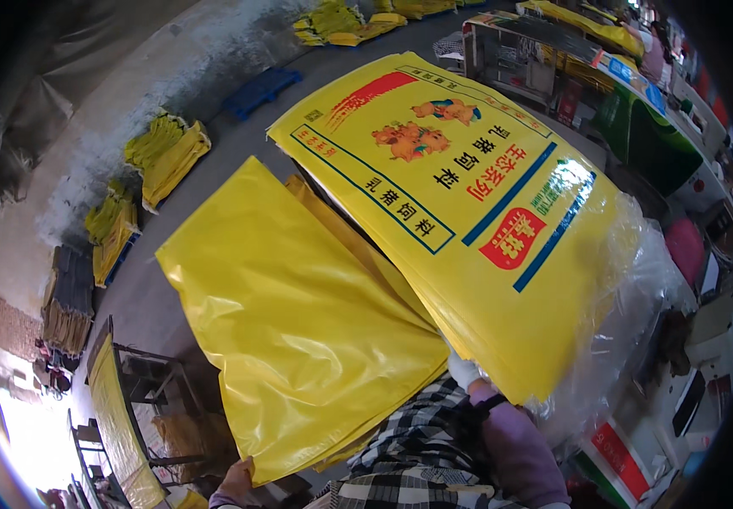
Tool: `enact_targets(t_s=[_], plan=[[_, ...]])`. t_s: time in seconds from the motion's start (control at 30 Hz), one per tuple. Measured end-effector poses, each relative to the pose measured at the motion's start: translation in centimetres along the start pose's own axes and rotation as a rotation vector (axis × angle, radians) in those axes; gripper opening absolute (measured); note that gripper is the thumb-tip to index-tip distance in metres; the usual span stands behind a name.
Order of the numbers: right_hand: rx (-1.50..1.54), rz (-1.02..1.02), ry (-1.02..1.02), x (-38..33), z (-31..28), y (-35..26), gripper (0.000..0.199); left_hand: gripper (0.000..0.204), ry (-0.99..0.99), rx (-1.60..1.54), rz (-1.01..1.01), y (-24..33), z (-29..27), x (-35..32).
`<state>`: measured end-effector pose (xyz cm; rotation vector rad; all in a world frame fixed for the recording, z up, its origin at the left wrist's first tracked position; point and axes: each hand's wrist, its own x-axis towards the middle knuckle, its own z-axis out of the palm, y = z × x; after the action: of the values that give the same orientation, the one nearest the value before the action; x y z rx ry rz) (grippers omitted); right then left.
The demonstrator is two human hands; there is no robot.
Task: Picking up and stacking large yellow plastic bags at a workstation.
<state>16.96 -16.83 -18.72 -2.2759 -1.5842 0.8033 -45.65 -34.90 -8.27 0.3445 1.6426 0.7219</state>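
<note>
My left hand [237,480] is closed on the lower left corner of a plain yellow plastic bag [307,314], its thumb on the near edge. The bag's surface is creased and shiny, and more yellow layers show beneath its lower edge. To the right lies a thick stack of flat yellow printed bags [366,182], with red, blue and black print and cartoon pigs. At the stack's near left edge is my right hand [465,371], in a white glove, beside the plain bag's right corner. Its fingers are hidden by the bags.
Clear plastic film [629,297] bunches against the stack's right side. Yellow bundles [174,165] stand along the left wall, near a blue pallet [262,92]. A metal-framed table [125,416] is at lower left. Another person [656,55] is at the far right.
</note>
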Motion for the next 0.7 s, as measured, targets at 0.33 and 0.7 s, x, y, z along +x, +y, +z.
enact_targets(t_s=[0.33,0.7], plan=[[0.259,0.116,0.115,0.4,4.3,5.1,0.039,0.040,0.082,-0.024,0.186,0.4,11.1,4.0],[-0.059,-0.114,0.605,-16.2,-25.5,0.1,0.067,0.053,-0.176,1.347,1.461,14.8,32.8,5.3]])
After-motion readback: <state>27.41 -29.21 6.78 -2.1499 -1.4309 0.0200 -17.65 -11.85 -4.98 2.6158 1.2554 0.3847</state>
